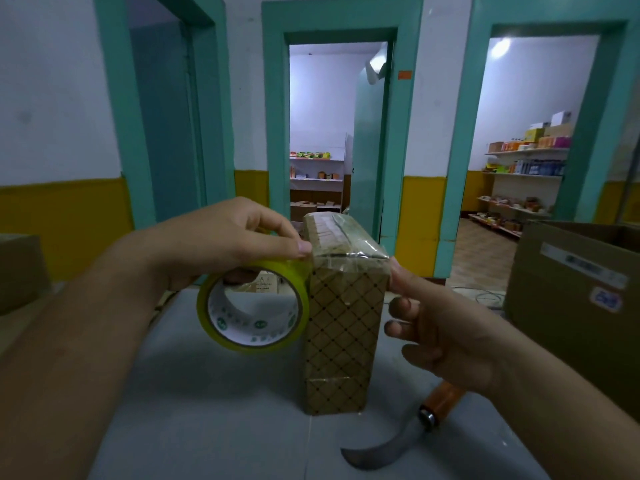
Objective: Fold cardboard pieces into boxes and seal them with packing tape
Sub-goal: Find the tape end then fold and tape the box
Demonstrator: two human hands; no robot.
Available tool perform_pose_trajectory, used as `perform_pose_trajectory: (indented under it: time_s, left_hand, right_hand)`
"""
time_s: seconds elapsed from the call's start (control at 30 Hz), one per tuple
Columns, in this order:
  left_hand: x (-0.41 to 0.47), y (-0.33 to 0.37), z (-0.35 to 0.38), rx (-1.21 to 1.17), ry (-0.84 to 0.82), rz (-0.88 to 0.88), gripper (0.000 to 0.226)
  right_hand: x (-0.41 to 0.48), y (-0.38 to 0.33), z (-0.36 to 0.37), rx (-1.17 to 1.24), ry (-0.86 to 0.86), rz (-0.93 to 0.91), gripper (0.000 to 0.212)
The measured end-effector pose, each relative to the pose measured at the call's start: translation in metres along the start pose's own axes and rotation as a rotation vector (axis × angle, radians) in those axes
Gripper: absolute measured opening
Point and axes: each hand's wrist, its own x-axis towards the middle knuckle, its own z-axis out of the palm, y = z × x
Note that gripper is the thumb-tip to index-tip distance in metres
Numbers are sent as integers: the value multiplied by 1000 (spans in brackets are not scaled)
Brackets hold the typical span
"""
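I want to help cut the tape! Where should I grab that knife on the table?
Take the knife by its orange handle, coming from the right, where it pokes out under the right hand. It is round and thick there; the curved blade points left toward you, so keep fingers off it.

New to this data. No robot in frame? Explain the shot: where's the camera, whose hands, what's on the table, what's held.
No robot here: a person works with bare hands. The single picture comes from a wide-angle camera on their head, looking forward and down. The left hand grips a yellow-green tape roll, thumb at the top edge of an upright patterned box standing on the grey table. Across the box top runs clear tape. The right hand holds nothing; its index finger touches the box's upper right corner. A curved knife with an orange handle lies on the table under that wrist. A large carton stands at the right.
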Motion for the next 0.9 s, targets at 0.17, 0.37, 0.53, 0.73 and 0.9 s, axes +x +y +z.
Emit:
perform_pose_trajectory:
  time_s: [0.17,0.37,0.53,0.73,0.9]
  left_hand:
    - [2,-1,5,-31,1,20,42]
    - [2,-1,5,-36,8,6,29]
    - [-2,0,4,20,39,35,28]
    - [-1,2,9,56,32,82,34]
    - [-1,3,12,48,-36,70,29]
  right_hand:
    - [8,15,0,157,-147,127,47]
    - [7,13,-2,253,-183,70,26]
    - [4,-9,-10,23,68,-452,15]
    - [0,-4,3,-35,-42,-613,21]
    - [5,2,8,74,-76,-566,17]
